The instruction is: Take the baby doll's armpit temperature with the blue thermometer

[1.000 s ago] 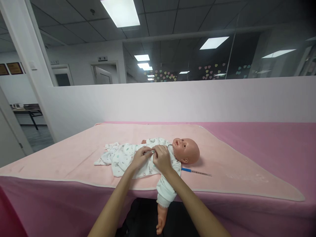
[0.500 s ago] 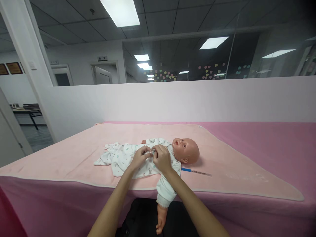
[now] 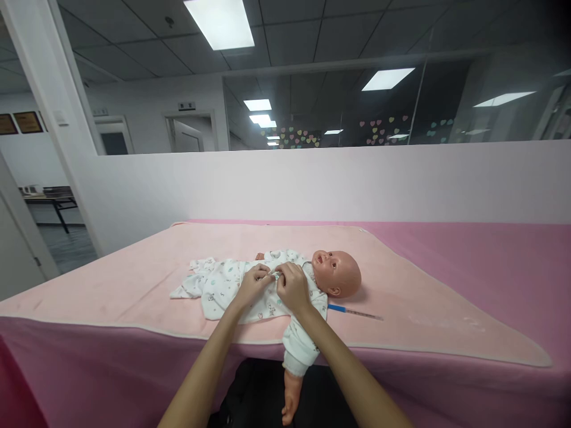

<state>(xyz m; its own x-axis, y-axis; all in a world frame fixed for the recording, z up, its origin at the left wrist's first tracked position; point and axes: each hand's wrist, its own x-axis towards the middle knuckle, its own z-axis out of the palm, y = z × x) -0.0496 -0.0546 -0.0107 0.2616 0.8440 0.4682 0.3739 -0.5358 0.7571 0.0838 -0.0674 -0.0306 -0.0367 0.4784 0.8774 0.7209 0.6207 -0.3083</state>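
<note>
A baby doll [image 3: 339,273] lies on its back with its head to the right, dressed in a white printed baby outfit [image 3: 223,291]. Over the doll's chest, my left hand [image 3: 255,285] pinches the outfit's fabric between thumb and fingers. Close beside it, my right hand [image 3: 292,286] is closed on the same stretch of cloth, fingertips almost meeting the left ones. Whatever fastening may be there is too small to make out. One doll arm [image 3: 292,395] hangs over the table's near edge, its sleeve reaching to the lower arm.
A thin stick-like thing with a blue end [image 3: 354,312] lies beside the doll's head. Under the doll spreads a peach blanket [image 3: 134,267] over a pink cloth [image 3: 504,267]. Behind the table stands a white half wall [image 3: 334,184] with glass above.
My fingertips have shifted slightly at the cloth on the doll's chest. Both hands stay in the same place, and the doll lies as before.
</note>
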